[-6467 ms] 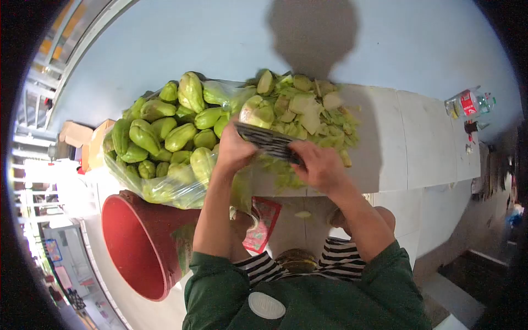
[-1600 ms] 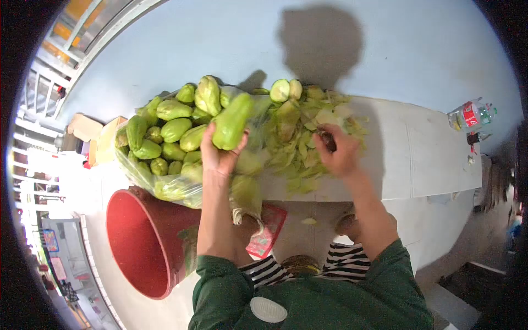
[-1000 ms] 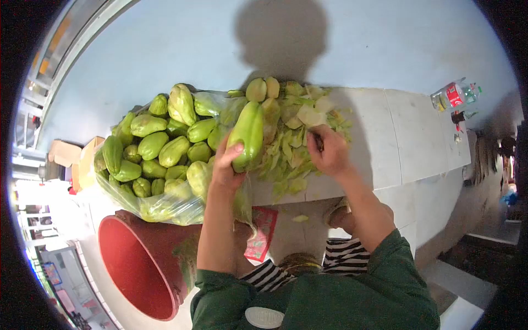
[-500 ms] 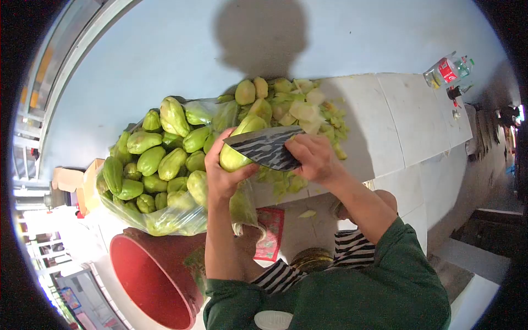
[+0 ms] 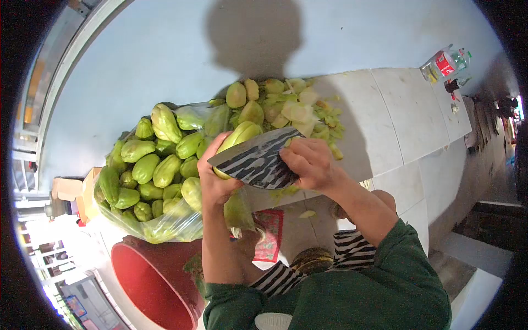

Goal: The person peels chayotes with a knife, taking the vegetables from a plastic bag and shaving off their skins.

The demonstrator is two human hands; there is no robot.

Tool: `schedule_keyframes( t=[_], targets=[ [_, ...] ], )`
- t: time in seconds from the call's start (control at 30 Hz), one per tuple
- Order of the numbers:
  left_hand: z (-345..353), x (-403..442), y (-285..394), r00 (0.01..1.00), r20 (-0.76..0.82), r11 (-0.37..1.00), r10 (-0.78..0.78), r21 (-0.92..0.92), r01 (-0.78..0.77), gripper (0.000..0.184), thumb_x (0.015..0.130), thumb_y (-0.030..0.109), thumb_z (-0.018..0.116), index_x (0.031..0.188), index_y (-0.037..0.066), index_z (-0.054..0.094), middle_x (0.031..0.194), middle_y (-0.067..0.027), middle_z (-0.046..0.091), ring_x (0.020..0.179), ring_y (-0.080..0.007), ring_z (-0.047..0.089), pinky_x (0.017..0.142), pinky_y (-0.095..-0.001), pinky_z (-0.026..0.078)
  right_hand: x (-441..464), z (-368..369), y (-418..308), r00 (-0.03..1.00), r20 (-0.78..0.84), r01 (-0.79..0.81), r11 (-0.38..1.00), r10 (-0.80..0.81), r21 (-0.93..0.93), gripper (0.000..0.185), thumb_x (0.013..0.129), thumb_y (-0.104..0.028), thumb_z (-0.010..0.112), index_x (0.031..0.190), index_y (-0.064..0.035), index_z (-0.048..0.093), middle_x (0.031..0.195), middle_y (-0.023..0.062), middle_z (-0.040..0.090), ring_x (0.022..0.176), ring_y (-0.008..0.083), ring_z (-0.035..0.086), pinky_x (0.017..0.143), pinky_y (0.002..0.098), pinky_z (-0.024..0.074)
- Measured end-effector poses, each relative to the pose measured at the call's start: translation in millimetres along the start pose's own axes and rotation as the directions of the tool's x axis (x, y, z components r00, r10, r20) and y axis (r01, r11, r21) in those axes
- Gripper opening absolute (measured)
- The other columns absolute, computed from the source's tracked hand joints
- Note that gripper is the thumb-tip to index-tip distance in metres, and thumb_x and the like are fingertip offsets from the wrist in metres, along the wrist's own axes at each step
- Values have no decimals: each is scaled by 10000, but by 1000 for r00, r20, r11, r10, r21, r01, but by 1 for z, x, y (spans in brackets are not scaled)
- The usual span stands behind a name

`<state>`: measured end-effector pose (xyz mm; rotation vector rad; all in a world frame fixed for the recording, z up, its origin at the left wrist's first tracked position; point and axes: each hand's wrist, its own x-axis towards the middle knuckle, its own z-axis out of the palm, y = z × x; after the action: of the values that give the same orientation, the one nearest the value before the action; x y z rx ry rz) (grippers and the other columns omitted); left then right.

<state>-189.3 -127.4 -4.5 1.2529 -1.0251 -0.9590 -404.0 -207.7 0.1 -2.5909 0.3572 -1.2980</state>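
While left hand [image 5: 214,180] grips chayote [image 5: 237,135], right hand [image 5: 311,164] a knife [image 5: 257,158], tiles [image 5: 399,110] meet a wall [image 5: 360,44] (seemingly bluish).

The right hand [image 5: 311,163], above the peelings [image 5: 300,113] a second ago, is now laying the striped knife [image 5: 257,160] across the green chayote [image 5: 242,133] in the left hand [image 5: 215,179], mid-frame. The knife is reaching further left than moments ago, hiding more of the fruit. With the view shifting, the red bucket [image 5: 171,264] is sinking lower left, the plastic bottle [image 5: 443,65] rising upper right.
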Motion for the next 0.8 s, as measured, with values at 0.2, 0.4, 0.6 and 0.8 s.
schedule_keyframes(
  t=[0.2, 0.4, 0.6, 0.8],
  targets=[
    [-3, 0, -1, 1000, -1, 999, 29, -32, -29, 869, 434, 177, 865, 1203, -69, 543, 1143, -93, 601, 1051, -174, 569, 954, -307, 425, -14, 6, 18, 1000, -15, -20, 999, 20, -29, 295, 685, -64, 675, 961, -31, 578, 724, 127, 567, 588, 319, 588, 475, 383, 423],
    [-3, 1, -9, 999, -25, 962, 36, -270, -41, 931, 458, 251, 886, 1247, -66, 505, 1149, -109, 596, 1041, -195, 578, 935, -313, 440, -7, 15, 29, 913, 91, -391, 917, 397, -81, 111, 810, -104, 644, 848, -40, 562, 717, 178, 609, 658, 365, 617, 539, 379, 472],
    [-4, 5, -14, 964, -39, 840, -264, -501, 210, 760, 769, 366, 686, 1364, -13, 402, 1224, -149, 550, 1107, -264, 550, 957, -394, 439, -8, 25, 32, 840, 11, -539, 836, 543, -101, 129, 870, -141, 621, 864, -20, 575, 658, 172, 605, 580, 328, 624, 523, 382, 476],
    [-9, -15, -17, 952, 132, 449, -276, -858, 249, 724, 867, 555, 501, 1450, 180, 292, 1312, -89, 500, 1120, -318, 549, 888, -544, 473, -7, 26, 30, 847, 0, -530, 845, 531, -77, 139, 870, -154, 634, 874, -22, 590, 631, 166, 597, 516, 296, 599, 497, 359, 457]
  ],
)
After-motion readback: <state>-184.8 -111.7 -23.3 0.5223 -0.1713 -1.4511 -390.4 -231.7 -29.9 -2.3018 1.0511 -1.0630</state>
